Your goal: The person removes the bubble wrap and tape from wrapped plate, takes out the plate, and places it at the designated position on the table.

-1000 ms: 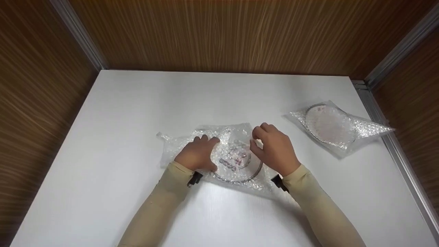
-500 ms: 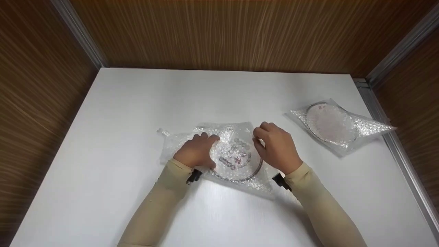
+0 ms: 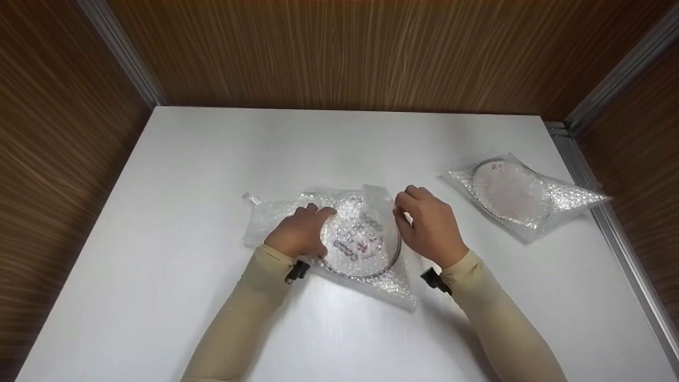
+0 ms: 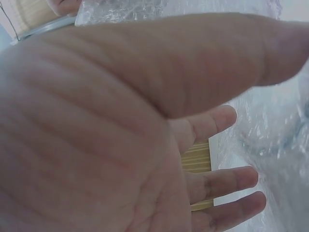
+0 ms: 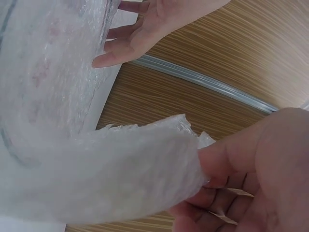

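Note:
A round, pale disc (image 3: pixel 360 249) with a dark rim and grey and red print shows through the bubble wrap (image 3: pixel 390 292) around it, on the white table. My left hand (image 3: pixel 299 231) rests on the left of this bundle, thumb and fingers spread along the disc's edge. In the left wrist view its fingers (image 4: pixel 222 181) are nearly straight against the plastic. My right hand (image 3: pixel 432 225), at the right side, pinches the edge of a raised bubble wrap flap (image 5: pixel 140 169) between thumb and fingers. This flap stands up over the disc's upper right.
A second bubble-wrapped round disc (image 3: pixel 512 193) lies at the right of the white table (image 3: pixel 185 223), its pointed wrap end over the table's right edge. Wood-grain panels (image 3: pixel 339 53) with metal rails (image 3: pixel 631 249) enclose the back and sides.
The bundle has slid slightly left along with my left hand. My right hand has taken hold of the wrap's right edge and lifted it, so the flap now folds up toward the disc.

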`<state>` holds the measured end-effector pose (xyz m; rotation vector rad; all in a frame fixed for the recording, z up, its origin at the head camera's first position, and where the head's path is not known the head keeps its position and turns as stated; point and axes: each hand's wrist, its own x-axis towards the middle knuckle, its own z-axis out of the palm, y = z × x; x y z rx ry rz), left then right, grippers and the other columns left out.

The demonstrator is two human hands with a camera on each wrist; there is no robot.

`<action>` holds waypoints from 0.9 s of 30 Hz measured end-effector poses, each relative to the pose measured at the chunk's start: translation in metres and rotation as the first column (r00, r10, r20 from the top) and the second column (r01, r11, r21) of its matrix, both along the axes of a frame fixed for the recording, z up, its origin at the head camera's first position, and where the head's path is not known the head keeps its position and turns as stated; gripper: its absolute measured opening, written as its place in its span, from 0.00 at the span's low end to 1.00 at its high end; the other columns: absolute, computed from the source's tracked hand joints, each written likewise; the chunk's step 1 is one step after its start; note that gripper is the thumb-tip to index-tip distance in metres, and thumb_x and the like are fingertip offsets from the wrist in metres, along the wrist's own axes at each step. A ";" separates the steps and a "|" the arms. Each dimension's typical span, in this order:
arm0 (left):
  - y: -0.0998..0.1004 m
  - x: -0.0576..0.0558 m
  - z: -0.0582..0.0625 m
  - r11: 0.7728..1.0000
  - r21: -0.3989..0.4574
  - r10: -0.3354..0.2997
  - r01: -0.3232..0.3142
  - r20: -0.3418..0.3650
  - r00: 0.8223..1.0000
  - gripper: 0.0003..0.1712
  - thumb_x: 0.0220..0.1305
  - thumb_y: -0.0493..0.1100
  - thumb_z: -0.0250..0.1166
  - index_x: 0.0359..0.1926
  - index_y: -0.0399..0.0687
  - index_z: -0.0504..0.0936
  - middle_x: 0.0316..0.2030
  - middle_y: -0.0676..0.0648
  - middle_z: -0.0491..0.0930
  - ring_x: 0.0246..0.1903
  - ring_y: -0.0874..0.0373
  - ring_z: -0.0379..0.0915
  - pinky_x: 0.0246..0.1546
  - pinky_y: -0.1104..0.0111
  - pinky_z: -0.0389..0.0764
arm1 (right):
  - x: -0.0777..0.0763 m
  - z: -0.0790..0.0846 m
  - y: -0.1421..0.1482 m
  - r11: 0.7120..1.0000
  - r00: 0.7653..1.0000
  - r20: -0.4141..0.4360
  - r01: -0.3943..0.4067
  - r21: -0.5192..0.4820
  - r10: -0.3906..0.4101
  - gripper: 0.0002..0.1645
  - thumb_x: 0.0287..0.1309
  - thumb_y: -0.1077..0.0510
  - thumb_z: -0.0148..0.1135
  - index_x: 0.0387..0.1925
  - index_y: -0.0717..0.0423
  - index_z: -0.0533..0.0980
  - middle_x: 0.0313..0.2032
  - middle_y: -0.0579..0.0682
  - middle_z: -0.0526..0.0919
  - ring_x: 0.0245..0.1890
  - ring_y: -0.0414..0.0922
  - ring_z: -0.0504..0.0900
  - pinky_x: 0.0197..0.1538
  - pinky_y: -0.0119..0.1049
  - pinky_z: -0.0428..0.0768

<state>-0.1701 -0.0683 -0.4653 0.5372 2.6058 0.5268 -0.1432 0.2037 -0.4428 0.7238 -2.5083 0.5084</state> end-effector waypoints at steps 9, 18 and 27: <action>-0.002 -0.002 0.000 0.999 -0.038 0.005 -0.006 -0.011 1.000 0.54 0.52 0.38 0.76 0.79 0.57 0.62 0.71 0.38 0.65 0.67 0.36 0.64 0.64 0.42 0.68 | -0.001 0.000 0.003 0.997 0.995 0.076 0.066 -0.036 -0.063 0.08 0.61 0.66 0.66 0.40 0.58 0.75 0.32 0.51 0.77 0.29 0.49 0.72 0.28 0.43 0.73; -0.004 -0.001 0.002 1.000 -0.025 -0.007 0.006 -0.031 0.999 0.52 0.52 0.37 0.74 0.78 0.55 0.63 0.70 0.36 0.66 0.67 0.35 0.65 0.64 0.42 0.67 | 0.000 0.004 0.004 0.991 0.985 0.132 0.117 -0.066 -0.108 0.27 0.59 0.68 0.60 0.61 0.61 0.74 0.44 0.57 0.85 0.42 0.54 0.82 0.35 0.48 0.79; -0.005 -0.003 0.001 1.000 -0.018 0.009 -0.009 0.001 1.000 0.54 0.52 0.38 0.75 0.79 0.56 0.61 0.72 0.37 0.64 0.69 0.35 0.62 0.66 0.41 0.66 | -0.001 0.008 0.011 0.984 0.983 0.105 0.159 -0.075 -0.151 0.02 0.63 0.61 0.66 0.33 0.56 0.81 0.33 0.50 0.82 0.34 0.49 0.82 0.31 0.46 0.82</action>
